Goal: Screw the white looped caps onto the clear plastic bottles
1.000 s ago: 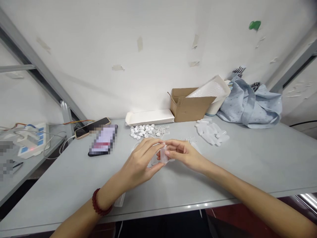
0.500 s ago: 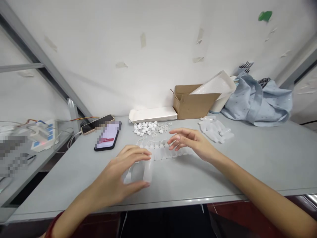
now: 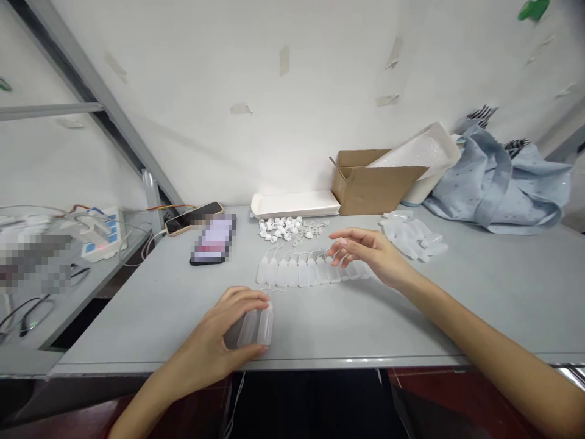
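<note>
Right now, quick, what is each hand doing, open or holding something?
Left hand: holding a translucent plastic tube between thumb and fingertips.
Right hand: open, fingers loosely curled, nothing visible in it, near the row of tubes.

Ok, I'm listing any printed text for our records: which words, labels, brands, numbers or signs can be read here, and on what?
No text can be read anywhere.
Lit phone: pixelated, unreadable.
Power strip: any markings too small to read.
Cardboard box, translucent tubes: no lettering shows.
</note>
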Action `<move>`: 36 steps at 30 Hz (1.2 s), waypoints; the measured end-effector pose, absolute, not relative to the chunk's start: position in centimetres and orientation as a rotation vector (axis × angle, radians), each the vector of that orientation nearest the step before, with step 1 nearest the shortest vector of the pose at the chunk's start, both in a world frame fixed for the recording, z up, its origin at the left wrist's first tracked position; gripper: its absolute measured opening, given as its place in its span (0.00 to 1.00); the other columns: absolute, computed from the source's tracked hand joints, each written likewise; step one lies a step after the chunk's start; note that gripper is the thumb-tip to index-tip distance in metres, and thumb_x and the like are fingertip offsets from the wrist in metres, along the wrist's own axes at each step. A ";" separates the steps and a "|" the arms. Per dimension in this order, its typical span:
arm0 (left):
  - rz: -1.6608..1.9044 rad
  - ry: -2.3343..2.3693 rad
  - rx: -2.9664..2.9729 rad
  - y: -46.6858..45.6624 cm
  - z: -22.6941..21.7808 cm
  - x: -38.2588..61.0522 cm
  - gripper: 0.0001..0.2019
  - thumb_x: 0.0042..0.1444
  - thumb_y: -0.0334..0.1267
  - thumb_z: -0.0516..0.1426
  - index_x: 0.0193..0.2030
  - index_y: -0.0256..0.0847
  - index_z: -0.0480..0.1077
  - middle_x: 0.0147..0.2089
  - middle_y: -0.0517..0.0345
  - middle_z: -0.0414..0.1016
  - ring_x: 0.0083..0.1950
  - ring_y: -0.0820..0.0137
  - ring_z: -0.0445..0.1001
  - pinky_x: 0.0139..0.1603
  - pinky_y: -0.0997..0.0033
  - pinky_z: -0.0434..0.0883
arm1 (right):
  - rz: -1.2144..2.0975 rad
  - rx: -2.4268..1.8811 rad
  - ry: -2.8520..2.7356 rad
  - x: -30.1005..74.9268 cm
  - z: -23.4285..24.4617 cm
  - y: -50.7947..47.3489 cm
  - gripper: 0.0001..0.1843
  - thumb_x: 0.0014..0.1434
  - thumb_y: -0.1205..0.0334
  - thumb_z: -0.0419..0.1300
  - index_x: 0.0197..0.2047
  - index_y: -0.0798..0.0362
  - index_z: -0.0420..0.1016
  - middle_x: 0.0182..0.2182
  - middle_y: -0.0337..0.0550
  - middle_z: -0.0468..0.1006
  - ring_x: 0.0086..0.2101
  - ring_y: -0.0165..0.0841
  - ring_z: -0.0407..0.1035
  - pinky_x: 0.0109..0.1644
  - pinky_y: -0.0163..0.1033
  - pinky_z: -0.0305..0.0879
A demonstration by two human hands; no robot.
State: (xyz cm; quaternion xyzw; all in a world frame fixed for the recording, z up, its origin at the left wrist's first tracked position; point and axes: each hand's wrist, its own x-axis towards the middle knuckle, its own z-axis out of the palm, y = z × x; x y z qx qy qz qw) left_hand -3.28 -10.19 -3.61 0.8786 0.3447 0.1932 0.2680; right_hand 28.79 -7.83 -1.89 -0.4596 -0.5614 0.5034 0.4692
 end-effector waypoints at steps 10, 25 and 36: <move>0.476 0.956 2.300 -10.0 -3.9 -3.2 0.19 0.56 0.38 0.61 0.54 0.48 0.66 0.57 0.54 0.68 0.60 0.61 0.65 0.60 0.56 0.67 | 1.219 -1.126 -1.374 28.9 -1.9 -7.9 0.14 0.58 0.53 0.61 0.43 0.53 0.76 0.33 0.44 0.79 0.30 0.33 0.74 0.35 0.39 0.67; 0.363 1.059 2.363 -9.8 -2.9 -5.4 0.30 0.52 0.41 0.63 0.62 0.54 0.60 0.65 0.54 0.63 0.64 0.56 0.63 0.62 0.51 0.66 | 1.214 -1.125 -1.372 28.9 -1.9 -7.8 0.14 0.57 0.53 0.62 0.42 0.53 0.75 0.32 0.44 0.79 0.29 0.32 0.73 0.34 0.39 0.66; 0.231 1.086 2.334 -9.3 -2.4 -5.4 0.28 0.53 0.41 0.62 0.61 0.54 0.62 0.60 0.56 0.69 0.58 0.58 0.69 0.55 0.60 0.71 | 1.222 -1.141 -1.367 28.9 -2.0 -7.8 0.14 0.56 0.53 0.63 0.41 0.54 0.75 0.32 0.44 0.79 0.28 0.32 0.73 0.33 0.39 0.65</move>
